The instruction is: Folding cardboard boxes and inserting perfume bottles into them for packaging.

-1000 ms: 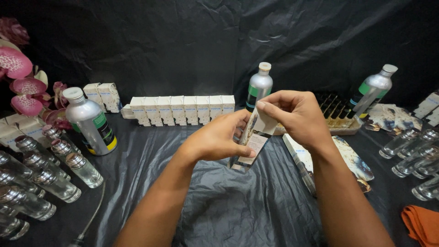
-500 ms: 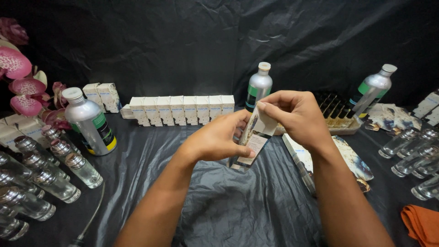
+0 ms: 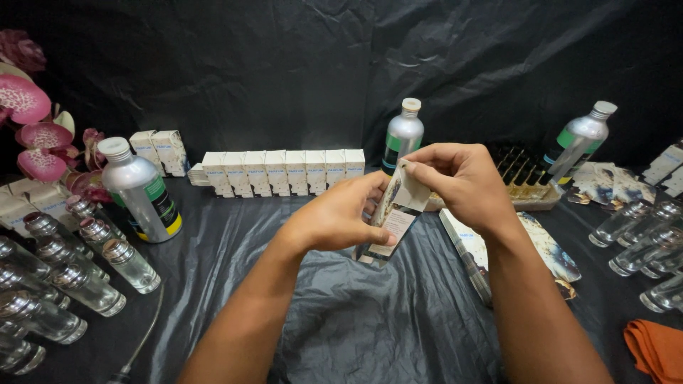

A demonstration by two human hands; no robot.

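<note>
Your left hand (image 3: 334,217) wraps the middle of the carton (image 3: 393,217) from the left, thumb across its printed face near the lower half, fingers curled closed behind it. Your right hand (image 3: 462,181) sits at the carton's upper end, thumb and forefinger pinched shut on the top flap (image 3: 413,190), which stands bent up and not tucked in. The carton is held above the black sheet (image 3: 356,313), near the centre of the view, long axis tilted: the top leans up and to the right, the bottom points down and to the left, toward you. The flap thus lies directly under the right fingertips, and the right hand is the nearer one to that open end; the left merely steadies the body. Behind the carton, well apart, stand a row of white boxes (image 3: 284,171) and a silver bottle (image 3: 403,134). Flat cartons (image 3: 473,245) lie just right of your right wrist. Glass vials (image 3: 71,274) crowd the left edge, more vials (image 3: 644,242) the right. Below and in front of the hands the sheet offers open room.
</note>
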